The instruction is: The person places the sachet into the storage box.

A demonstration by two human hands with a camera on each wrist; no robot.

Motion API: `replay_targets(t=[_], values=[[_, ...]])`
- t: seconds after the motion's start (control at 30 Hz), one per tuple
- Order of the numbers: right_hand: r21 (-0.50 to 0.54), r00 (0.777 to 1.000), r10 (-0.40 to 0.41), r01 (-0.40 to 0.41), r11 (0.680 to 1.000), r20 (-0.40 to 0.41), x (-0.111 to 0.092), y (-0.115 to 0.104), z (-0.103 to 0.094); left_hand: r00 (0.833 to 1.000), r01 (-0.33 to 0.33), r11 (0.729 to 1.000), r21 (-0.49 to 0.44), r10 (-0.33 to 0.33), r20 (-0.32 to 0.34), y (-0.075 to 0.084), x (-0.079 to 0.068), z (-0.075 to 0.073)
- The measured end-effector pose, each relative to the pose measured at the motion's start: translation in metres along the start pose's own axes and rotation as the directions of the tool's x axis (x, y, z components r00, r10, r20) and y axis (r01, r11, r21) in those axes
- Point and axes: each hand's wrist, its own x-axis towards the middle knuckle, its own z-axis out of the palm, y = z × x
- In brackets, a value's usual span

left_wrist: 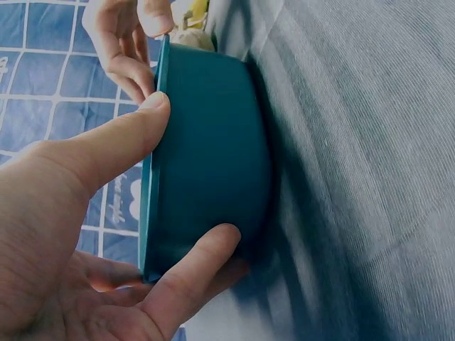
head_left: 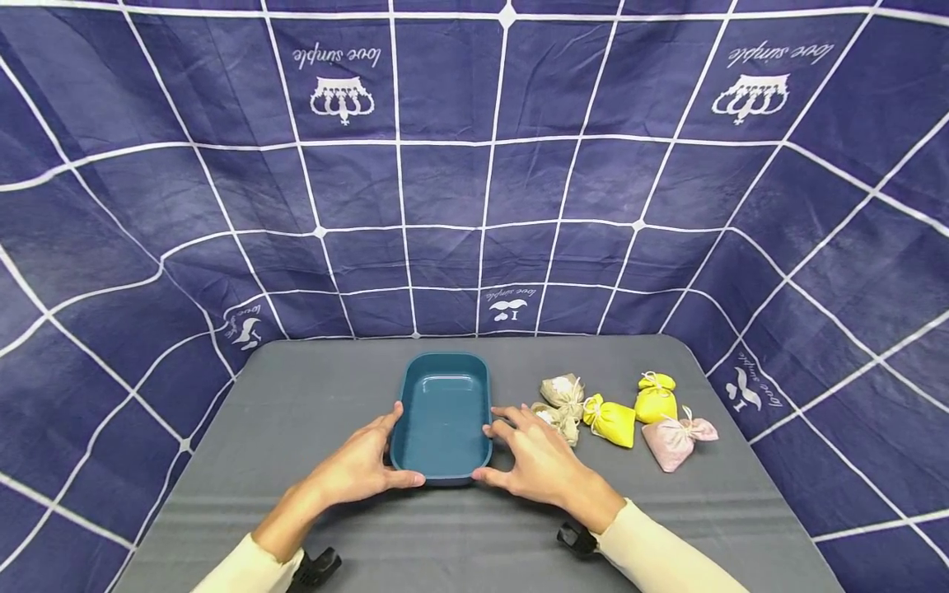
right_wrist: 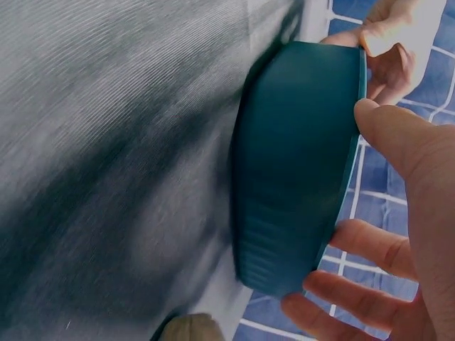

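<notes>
A blue-green, rounded rectangular plastic bin [head_left: 442, 420] sits on the grey table, its inside bare in the head view. My left hand [head_left: 362, 463] holds its left side, the thumb on the near rim and the fingers along the side wall. In the left wrist view the bin's outer wall [left_wrist: 213, 142] shows between thumb and fingers. My right hand [head_left: 539, 457] grips the near right corner, thumb at the front rim and fingertips along the right edge. In the right wrist view, that thumb presses the rim of the bin [right_wrist: 298, 156].
Right of the bin lie small drawstring pouches: two beige ones [head_left: 565, 391] just beyond my right hand, two yellow ones [head_left: 612, 422] and a pink one [head_left: 675, 442]. Grey cloth covers the table [head_left: 319, 379]. A blue white-lined curtain [head_left: 445, 181] surrounds its back and sides.
</notes>
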Motion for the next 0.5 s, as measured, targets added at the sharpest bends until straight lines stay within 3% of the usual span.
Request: replay_targets(t=[0.23,0.5], values=[[0.023,0.999,0.043,-0.043,0.999,0.015,-0.005,0.006,-0.005,1.0,-0.011,1.0,0.012,0.011,-0.016,0.009,0.005,0.006],[-0.001,1.0,0.03,-0.03,1.0,-0.002,-0.007,0.013,-0.01,1.0,-0.002,1.0,-0.003,0.002,-0.012,0.017,0.01,0.01]])
